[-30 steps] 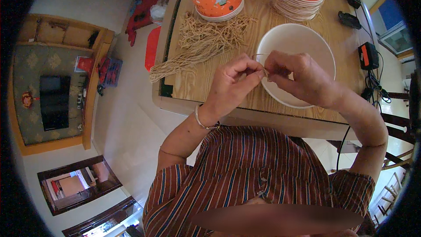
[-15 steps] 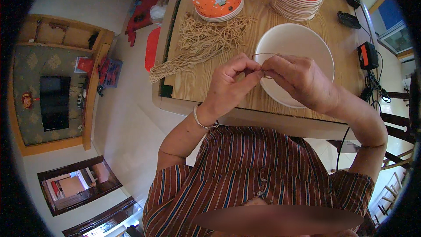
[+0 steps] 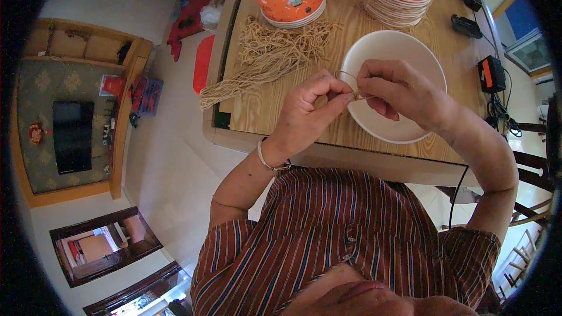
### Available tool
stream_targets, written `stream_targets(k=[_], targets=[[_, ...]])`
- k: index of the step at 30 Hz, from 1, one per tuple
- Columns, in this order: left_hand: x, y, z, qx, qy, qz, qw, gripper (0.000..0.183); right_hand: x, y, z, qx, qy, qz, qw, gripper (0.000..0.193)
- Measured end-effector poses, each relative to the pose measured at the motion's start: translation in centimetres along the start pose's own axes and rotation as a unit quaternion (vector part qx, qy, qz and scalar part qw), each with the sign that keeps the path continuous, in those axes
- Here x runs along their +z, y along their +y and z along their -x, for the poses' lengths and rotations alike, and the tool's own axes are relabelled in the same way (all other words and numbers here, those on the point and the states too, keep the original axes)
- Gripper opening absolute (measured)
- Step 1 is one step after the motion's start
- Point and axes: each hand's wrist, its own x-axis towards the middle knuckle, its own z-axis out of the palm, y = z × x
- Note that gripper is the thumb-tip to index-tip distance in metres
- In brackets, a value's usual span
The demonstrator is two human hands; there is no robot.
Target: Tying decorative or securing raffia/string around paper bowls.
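My left hand (image 3: 313, 105) pinches a thin tan string (image 3: 346, 74) between thumb and forefinger. On the same string, my right hand (image 3: 404, 90) is closed too, its thumb and forefinger beside my left fingertips. The string bends in a small loop above the fingertips, and whether it is knotted is too small to tell. Both hands are over the near left rim of a white round tub (image 3: 421, 58) on the wooden table (image 3: 257, 114). A loose bundle of tan strings (image 3: 275, 52) lies to the left, its straighter end toward the table's left edge.
Behind the string bundle stands an orange and green paper tub (image 3: 293, 0) upside down. A stack of orange paper tubs (image 3: 401, 0) is at the far right, strings around its rims. Black adapters (image 3: 490, 75) and cables (image 3: 500, 120) lie along the right edge.
My right hand has shifted slightly up and right, and its lower fingers have loosened apart. The string loop between the hands now stands more upright. My left hand stays nearly still.
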Motion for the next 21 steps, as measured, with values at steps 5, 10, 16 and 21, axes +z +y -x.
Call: stream_targets(k=[5,10,16,21], targets=[[0.2,-0.2,0.0,-0.008,0.0,0.022,1.0,0.005,0.1,0.3,0.1,-0.008,0.021,-0.053,0.998,0.022],[0.2,-0.2,-0.1,-0.008,-0.001,0.024,1.0,0.005,0.1,0.1,0.4,-0.004,0.038,-0.028,0.999,0.022],[0.1,-0.2,-0.1,-0.014,-0.005,0.028,1.0,0.007,0.1,0.5,0.8,-0.052,0.071,-0.017,0.996,0.015],[0.3,-0.2,-0.2,0.001,-0.001,0.021,1.0,0.007,0.7,1.3,1.2,-0.158,0.074,0.04,0.984,0.016]])
